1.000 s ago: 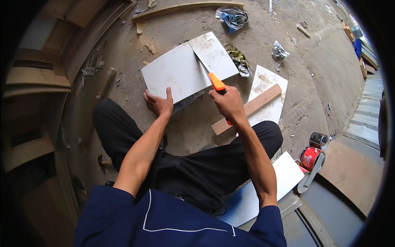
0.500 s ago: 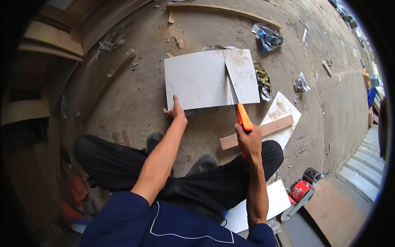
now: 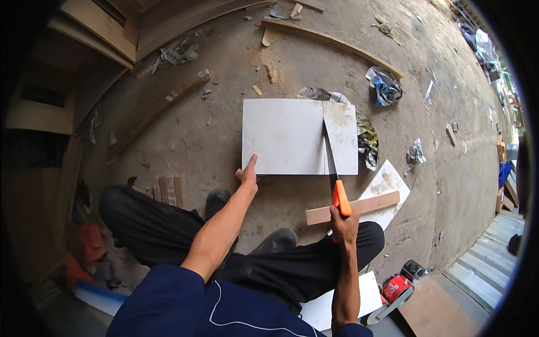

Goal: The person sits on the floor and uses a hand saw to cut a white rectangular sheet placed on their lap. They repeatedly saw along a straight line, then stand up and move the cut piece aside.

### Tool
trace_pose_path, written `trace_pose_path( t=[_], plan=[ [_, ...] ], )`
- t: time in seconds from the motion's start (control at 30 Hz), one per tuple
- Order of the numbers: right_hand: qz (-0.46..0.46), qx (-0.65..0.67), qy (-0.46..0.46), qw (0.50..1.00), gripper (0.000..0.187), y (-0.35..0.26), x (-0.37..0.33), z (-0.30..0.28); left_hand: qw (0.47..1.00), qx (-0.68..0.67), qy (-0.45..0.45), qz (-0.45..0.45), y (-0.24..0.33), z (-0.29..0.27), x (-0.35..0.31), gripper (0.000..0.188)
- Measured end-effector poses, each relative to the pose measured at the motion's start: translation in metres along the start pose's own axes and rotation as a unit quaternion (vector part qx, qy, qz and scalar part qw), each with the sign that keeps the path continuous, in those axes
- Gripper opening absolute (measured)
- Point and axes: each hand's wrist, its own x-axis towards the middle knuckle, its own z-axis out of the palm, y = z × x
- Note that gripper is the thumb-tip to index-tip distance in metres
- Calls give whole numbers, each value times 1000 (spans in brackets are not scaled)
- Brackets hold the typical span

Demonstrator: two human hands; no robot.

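Observation:
A flat white board (image 3: pixel 283 137) lies ahead of me, raised a little off the ground. My left hand (image 3: pixel 247 173) grips its near left edge, one digit stretched over the top and the others at or below the edge. In my right hand (image 3: pixel 344 224) is a handsaw (image 3: pixel 341 197) with an orange and black handle. Its blade slants over the right part of the board, the tip short of the far edge. A thin dark line runs across the board beside the blade; how deep it goes I cannot tell.
Right of my knee, a reddish wooden strip (image 3: pixel 370 205) lies across a smaller white board piece (image 3: pixel 387 182). Crumpled wrappers (image 3: pixel 386 90) and a long timber (image 3: pixel 337 42) are on the dirt floor. Tape rolls (image 3: pixel 397 288) sit by my right side; wooden furniture (image 3: pixel 95 33) stands left.
The view has shifted, so the board and hands appear lower. Relative to the board, the saw has come slightly back toward me. My left hand stays on the near left edge.

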Motion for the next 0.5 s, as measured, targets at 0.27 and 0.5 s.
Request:
trace_pose_path(
  t=[0.27,0.5],
  plan=[
    [-22,41,-33,998,26,-3,2,26,989,-140,39,28,27,-20,53,81],
    [9,77,1,997,24,-22,6,20,966,-235,-68,-82,-3,10,27,79]
  ],
)
